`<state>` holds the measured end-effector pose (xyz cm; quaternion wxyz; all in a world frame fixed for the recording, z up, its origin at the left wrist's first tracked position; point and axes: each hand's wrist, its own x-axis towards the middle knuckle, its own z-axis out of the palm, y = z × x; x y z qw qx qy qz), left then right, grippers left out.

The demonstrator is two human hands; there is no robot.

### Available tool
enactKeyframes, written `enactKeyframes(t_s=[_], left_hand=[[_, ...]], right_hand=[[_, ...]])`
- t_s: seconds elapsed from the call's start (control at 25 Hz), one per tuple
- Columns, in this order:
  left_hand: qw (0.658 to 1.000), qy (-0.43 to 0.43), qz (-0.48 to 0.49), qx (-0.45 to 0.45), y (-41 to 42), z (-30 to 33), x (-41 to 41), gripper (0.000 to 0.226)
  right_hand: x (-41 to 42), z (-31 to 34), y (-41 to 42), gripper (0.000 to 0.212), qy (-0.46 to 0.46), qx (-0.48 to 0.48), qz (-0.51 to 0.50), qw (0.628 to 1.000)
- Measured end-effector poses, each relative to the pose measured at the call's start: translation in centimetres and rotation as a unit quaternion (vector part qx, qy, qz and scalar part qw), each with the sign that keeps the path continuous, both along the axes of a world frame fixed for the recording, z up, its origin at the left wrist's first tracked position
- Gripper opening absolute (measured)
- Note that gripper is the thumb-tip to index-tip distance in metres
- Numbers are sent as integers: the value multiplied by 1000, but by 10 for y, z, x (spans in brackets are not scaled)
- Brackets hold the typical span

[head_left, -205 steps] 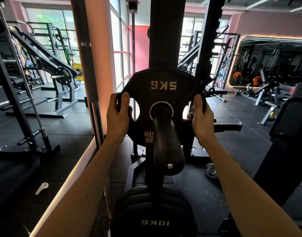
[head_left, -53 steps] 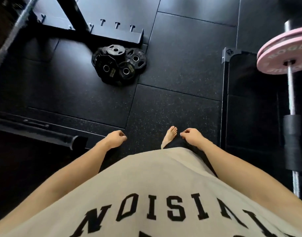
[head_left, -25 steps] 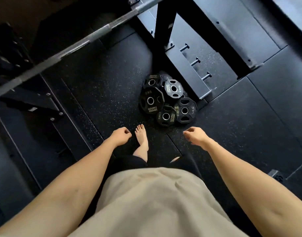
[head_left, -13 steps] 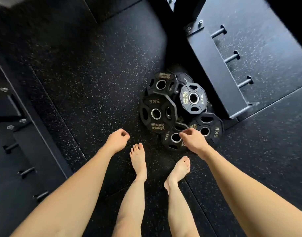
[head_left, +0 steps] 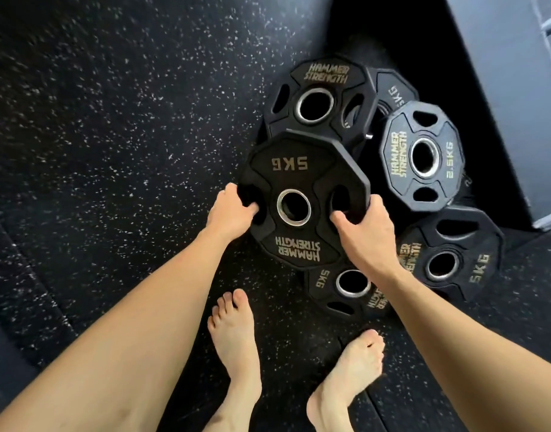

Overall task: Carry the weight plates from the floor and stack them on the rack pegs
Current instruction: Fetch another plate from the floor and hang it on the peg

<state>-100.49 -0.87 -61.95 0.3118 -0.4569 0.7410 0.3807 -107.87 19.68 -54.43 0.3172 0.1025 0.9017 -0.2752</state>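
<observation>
A pile of black weight plates lies on the rubber floor. The top 5 kg plate (head_left: 294, 169) sits nearest me, its gold lettering upside down. My left hand (head_left: 229, 210) grips its left handle slot and my right hand (head_left: 363, 232) grips its right slot, thumb in the opening. Behind it lies another plate (head_left: 314, 85) of similar size. A smaller 2.5 kg plate (head_left: 399, 154) rests to the right. Two more 5 kg plates (head_left: 455, 244) (head_left: 333, 294) lie partly under my right forearm. No rack peg is in view.
My bare feet (head_left: 236, 344) (head_left: 352, 369) stand just in front of the pile. A dark steel base of the rack (head_left: 514, 98) runs along the upper right, close behind the plates. Speckled black rubber flooring (head_left: 112, 120) spreads to the left.
Eight seconds ago I held a 5 kg plate on a rack peg. I then walked to the floor pile, bent down, and both hands have closed on the top 5 kg plate.
</observation>
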Motion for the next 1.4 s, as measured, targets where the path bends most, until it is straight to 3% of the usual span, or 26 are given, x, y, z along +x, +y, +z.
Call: enactKeyframes(t_s=[0.16, 0.4, 0.52, 0.64, 0.76, 0.84, 1.0, 1.16, 1.4], left_hand=[[998, 9, 40, -45, 16, -16, -6, 51], [989, 39, 46, -134, 27, 16, -3, 43], [994, 50, 52, -87, 21, 49, 16, 37], [973, 73, 216, 21, 22, 92, 36, 30], [924, 76, 361, 106, 21, 157, 46, 25], [904, 96, 390, 145, 22, 211, 49, 28], [904, 163, 358, 168, 27, 333, 55, 35], [879, 250, 356, 195, 39, 471, 65, 10], [881, 327, 315, 135, 67, 629, 108, 30]], right_hand=[[-1, -18, 0, 20, 13, -13, -57, 998], [-8, -20, 9, 14, -43, -22, -54, 997], [4, 4, 10, 13, -79, -71, -123, 987], [16, 41, 17, 13, -86, -91, -140, 982], [22, 100, 23, 16, -87, -128, -152, 976], [25, 148, 28, 18, -93, -145, -159, 972], [34, 251, 39, 24, -95, -175, -158, 967], [47, 384, 50, 23, -76, -228, -168, 956], [78, 548, 74, 16, -37, -260, -124, 957]])
